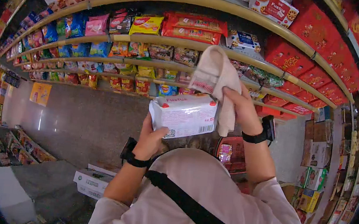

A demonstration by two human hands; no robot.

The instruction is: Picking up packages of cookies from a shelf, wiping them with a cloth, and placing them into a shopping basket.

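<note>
My left hand (151,136) grips the left end of a white biscuit packet (185,116), its thumb on the lower front corner. The packet's printed back, with a barcode and small red pictures, faces me. A pale cloth (218,70) hangs from my right hand (242,107), bunched between thumb and fingers. One end of the cloth drops beside the packet's right side; its upper part loops up in front of the shelves. Whether the cloth touches the packet I cannot tell.
Curved-looking store shelves (173,42) full of snack packets stand before me. Red gift boxes (290,58) fill their right part. A red plastic basket (244,155) is below my right forearm. Cartons (318,152) line the right side; a white carton (93,181) lies at lower left.
</note>
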